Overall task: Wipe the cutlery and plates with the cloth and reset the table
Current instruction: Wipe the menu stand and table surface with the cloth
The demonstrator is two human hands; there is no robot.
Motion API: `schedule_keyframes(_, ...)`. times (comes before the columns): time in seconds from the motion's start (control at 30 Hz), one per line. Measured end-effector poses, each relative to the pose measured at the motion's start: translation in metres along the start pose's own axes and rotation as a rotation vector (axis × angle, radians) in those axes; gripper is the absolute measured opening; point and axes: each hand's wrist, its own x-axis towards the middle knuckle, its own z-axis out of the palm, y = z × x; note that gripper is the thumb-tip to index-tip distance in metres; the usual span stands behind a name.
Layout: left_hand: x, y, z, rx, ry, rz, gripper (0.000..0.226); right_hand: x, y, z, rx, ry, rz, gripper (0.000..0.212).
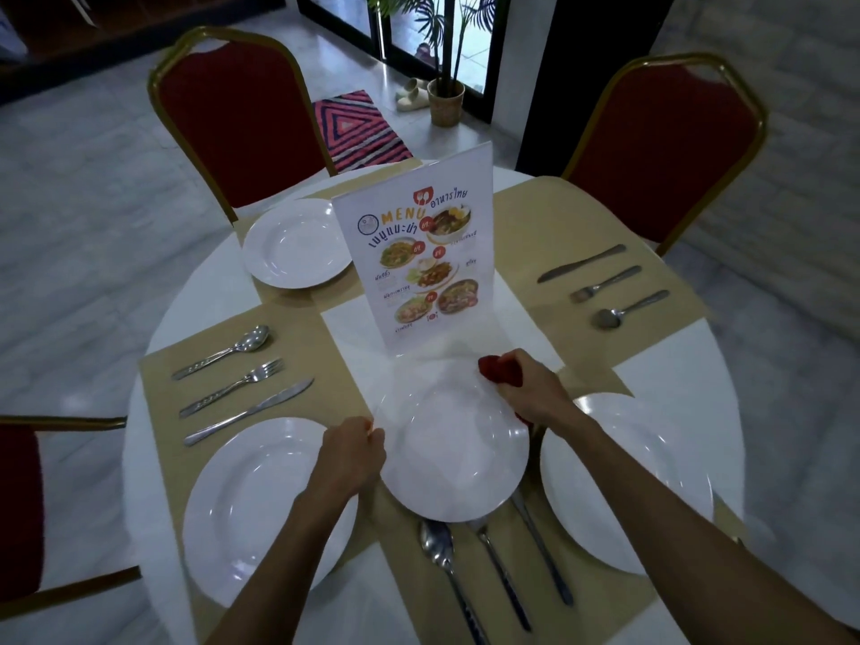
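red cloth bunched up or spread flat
Bunched up: the red cloth is wadded in the right hand, against the far rim of the plate the left hand holds.

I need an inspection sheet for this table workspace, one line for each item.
Surface: round white table with tan placemats.
Job's things: held plate, three plates lying on the table, three cutlery sets, red cloth.
Clutter: menu stand at the centre.
Hands: left hand grips the held plate's rim; right hand holds the red cloth at its far rim.
Cables: nothing seen.
Surroundings: red chairs, potted plant, striped mat.
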Motion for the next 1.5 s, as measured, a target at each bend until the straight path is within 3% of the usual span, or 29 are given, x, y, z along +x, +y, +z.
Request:
schedule_keyframes(0.17,-0.004,0.002,0.001,0.021,-0.116,-0.022,0.033,-0.005,-0.007,0.007,0.084,0.000,0.011,0.036)
schedule_keyframes(0.37,-0.005,0.004,-0.016,-0.382,0.023,-0.063,0.031,-0.019,-0.024,-0.009,0.278,0.221,-0.010,0.025)
schedule_keyframes(0.47,-0.014,0.009,-0.031,-0.685,-0.118,0.014,0.016,-0.032,-0.025,-0.031,0.320,0.318,0.003,0.028)
schedule_keyframes(0.5,-0.019,0.012,-0.034,-0.760,-0.223,0.052,0.022,-0.035,-0.024,-0.039,0.330,0.347,0.010,0.032)
schedule_keyframes(0.6,-0.030,0.024,-0.033,-0.858,-0.504,0.124,0.076,-0.048,-0.020,-0.067,0.378,0.430,0.051,0.041)
schedule_keyframes(0.77,-0.023,0.070,-0.021,-0.977,-0.534,0.231,0.091,-0.065,-0.007,-0.117,0.421,0.576,0.060,0.041)
schedule_keyframes(0.9,-0.008,0.126,-0.013,-0.994,-0.384,0.295,0.078,-0.049,0.007,-0.158,0.465,0.641,0.074,0.043)
schedule_keyframes(1.07,0.028,0.203,0.013,-0.881,-0.040,0.240,0.033,0.019,0.015,-0.206,0.448,0.664,0.072,0.039)
schedule_keyframes(1.27,0.108,0.268,0.037,-0.920,-0.109,0.231,0.052,0.122,0.031,-0.245,0.433,0.641,0.078,0.034)
schedule_keyframes(1.5,0.215,0.331,0.064,-0.974,0.324,0.005,0.053,0.226,0.028,-0.256,0.364,0.583,0.023,0.040)
